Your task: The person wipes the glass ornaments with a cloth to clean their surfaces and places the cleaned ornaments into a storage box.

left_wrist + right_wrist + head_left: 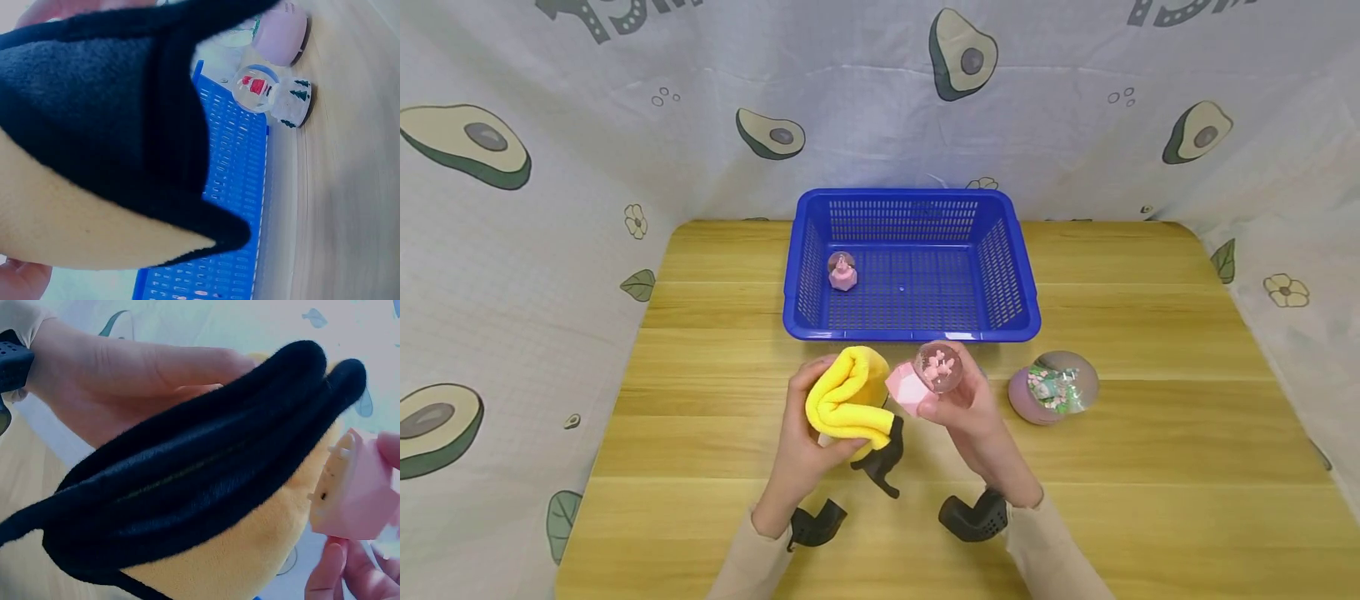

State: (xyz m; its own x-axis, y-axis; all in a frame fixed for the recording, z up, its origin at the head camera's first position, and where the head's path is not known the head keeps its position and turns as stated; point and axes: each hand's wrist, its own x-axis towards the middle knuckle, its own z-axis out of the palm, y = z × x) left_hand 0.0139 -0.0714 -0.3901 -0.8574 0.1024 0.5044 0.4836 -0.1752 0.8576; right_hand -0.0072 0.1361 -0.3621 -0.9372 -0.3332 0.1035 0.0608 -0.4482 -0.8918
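Observation:
My left hand grips a folded bundle of yellow fabric, its rolled layers facing up. Black fabric with a thin strap hangs at its lower side; the black part covers much of the right wrist view. Just to the right, my right hand holds a small snow globe, gripped near its faceted pink base. The globe is tilted, with pink figures inside. Its underside faces the yellow bundle in the right wrist view. Whether the two touch, I cannot tell.
A blue plastic basket stands beyond the hands, with another pink snow globe inside at left. A larger snow globe with a purple base lies tilted on the wooden table at right. The left wrist view shows a Santa snow globe.

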